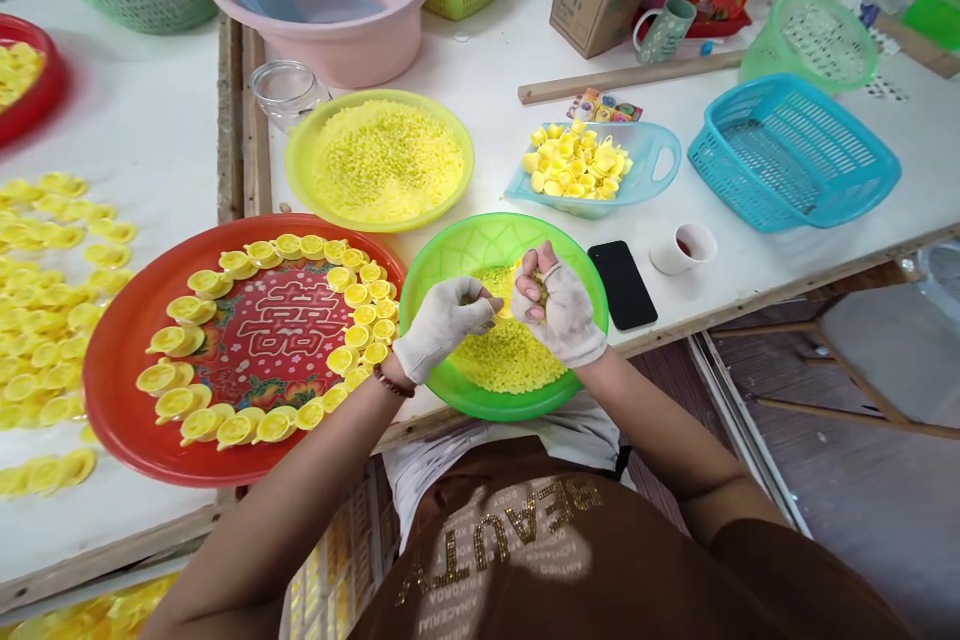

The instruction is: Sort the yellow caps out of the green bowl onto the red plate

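Observation:
Both my hands wear white gloves with bare fingertips and meet over a green bowl [427, 360] of small yellow beads [510, 365]. My left hand [446, 322] is closed in a pinch; what lies between its fingertips is too small to make out. The fingers of my right hand [562, 310] are curled round a small yellow plastic piece [514, 282], mostly hidden by the hand. Left of the bowl, a red tray [124, 420] carries small yellow cup-shaped pieces [236, 428] set along its rim and in rows on its right side.
Behind stand a yellow bowl [296, 165] of pale beads and a blue scoop [645, 180] with yellow cups [574, 165]. At right are a black phone [622, 285], a paper cup [671, 255] and a blue basket [795, 155]. Loose yellow pieces [45, 320] cover the left table.

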Available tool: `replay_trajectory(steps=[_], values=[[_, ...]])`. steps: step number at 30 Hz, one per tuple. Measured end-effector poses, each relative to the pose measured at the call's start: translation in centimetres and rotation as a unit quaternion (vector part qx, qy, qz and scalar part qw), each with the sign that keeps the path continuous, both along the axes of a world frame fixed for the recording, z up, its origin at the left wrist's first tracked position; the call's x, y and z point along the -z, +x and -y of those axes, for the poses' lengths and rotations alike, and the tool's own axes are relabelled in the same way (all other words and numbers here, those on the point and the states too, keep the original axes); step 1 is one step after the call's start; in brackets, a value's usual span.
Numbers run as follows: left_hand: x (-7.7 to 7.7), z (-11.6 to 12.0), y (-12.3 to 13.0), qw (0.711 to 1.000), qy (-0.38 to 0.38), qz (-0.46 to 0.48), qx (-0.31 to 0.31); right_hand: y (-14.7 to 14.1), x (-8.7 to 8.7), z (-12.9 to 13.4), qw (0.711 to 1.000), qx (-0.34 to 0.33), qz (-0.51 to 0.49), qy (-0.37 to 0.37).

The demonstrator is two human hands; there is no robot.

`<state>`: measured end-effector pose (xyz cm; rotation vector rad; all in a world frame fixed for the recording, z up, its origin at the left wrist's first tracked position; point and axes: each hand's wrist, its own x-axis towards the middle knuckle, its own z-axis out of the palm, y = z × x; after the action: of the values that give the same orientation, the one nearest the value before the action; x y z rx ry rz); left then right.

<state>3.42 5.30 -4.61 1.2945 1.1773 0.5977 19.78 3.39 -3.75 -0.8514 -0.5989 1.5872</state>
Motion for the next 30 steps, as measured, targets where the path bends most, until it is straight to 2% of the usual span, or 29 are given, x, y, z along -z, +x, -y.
replay_trajectory(steps=[2,4,8,13,18,20,22,24,25,27,30], values=[[0.3,1.1,0.1,0.996,-0.05,0.078,-0.01,-0.6,-0.3,0.0,0.998,0.026,0.028,0.046],[0.5,1.7,0.3,0.992,-0.06,0.109,-0.019,-1.1,-0.5,0.1,0.994,0.045,0.061,0.079],[0.5,2.0,0.4,0.992,-0.059,0.111,-0.022,-1.4,-0.3,0.4,0.989,0.058,0.096,0.096],[0.5,2.1,0.3,0.993,-0.057,0.104,-0.026,-1.1,-0.2,0.3,0.991,0.063,0.081,0.084],[0.2,2.3,-0.2,0.989,-0.076,0.122,-0.044,-0.6,-0.6,0.4,0.996,0.048,0.051,0.054],[-0.4,2.2,-0.9,0.986,-0.081,0.13,-0.061,-0.2,-0.3,0.9,0.996,0.033,0.066,0.055],[-1.3,1.9,-2.3,0.99,-0.051,0.104,-0.084,0.3,0.4,1.5,0.991,-0.012,0.115,0.06],[-2.3,1.3,-4.2,0.991,0.021,0.043,-0.122,0.7,1.2,2.1,0.969,-0.088,0.213,0.084],[-2.7,1.0,-5.3,0.988,0.055,0.014,-0.146,0.9,1.6,2.3,0.946,-0.13,0.275,0.108],[-3.5,0.3,-7.5,0.978,0.079,0.004,-0.195,1.0,2.3,2.6,0.88,-0.203,0.395,0.17],[-4.5,-0.1,-9.4,0.97,0.032,0.056,-0.234,0.4,2.5,2.8,0.78,-0.257,0.509,0.26]])
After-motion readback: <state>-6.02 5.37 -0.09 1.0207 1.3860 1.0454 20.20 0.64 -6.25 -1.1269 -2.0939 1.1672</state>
